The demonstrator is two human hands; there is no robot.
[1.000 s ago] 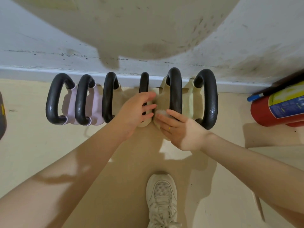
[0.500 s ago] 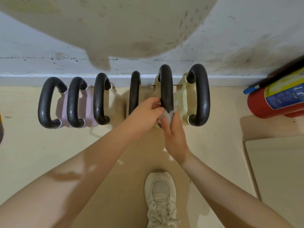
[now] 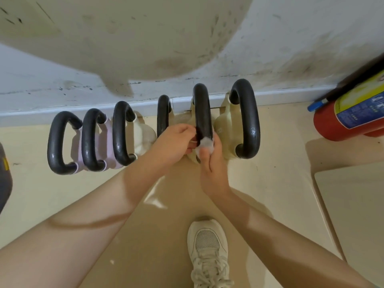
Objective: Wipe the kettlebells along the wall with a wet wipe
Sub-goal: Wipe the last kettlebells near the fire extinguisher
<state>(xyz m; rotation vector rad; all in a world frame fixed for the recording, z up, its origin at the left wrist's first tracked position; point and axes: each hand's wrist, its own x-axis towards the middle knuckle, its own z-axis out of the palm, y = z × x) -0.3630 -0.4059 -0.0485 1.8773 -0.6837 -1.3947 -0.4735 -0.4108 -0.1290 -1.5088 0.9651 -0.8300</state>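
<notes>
Several kettlebells with black handles stand in a row against the wall: two pink ones (image 3: pixel 104 146) at the left and cream ones (image 3: pixel 143 136) to the right. My right hand (image 3: pixel 212 163) pinches a crumpled white wet wipe (image 3: pixel 205 143) around the near end of the fifth kettlebell's black handle (image 3: pixel 202 113). My left hand (image 3: pixel 176 142) has its fingers curled at the left side of that same handle, beside the wipe. The cream body under my hands is mostly hidden. The sixth kettlebell (image 3: pixel 247 119) stands just right of my right hand.
A red fire extinguisher (image 3: pixel 349 117) lies on the floor at the right by the wall. A pale mat (image 3: pixel 353 204) lies at the right. My white sneaker (image 3: pixel 207 252) stands on the beige floor below my hands. A dark object (image 3: pixel 4 175) shows at the left edge.
My right hand came off the cream body and closed the wipe around the fifth handle's near end. My left hand shifted from the fourth kettlebell to that handle. The view dropped slightly.
</notes>
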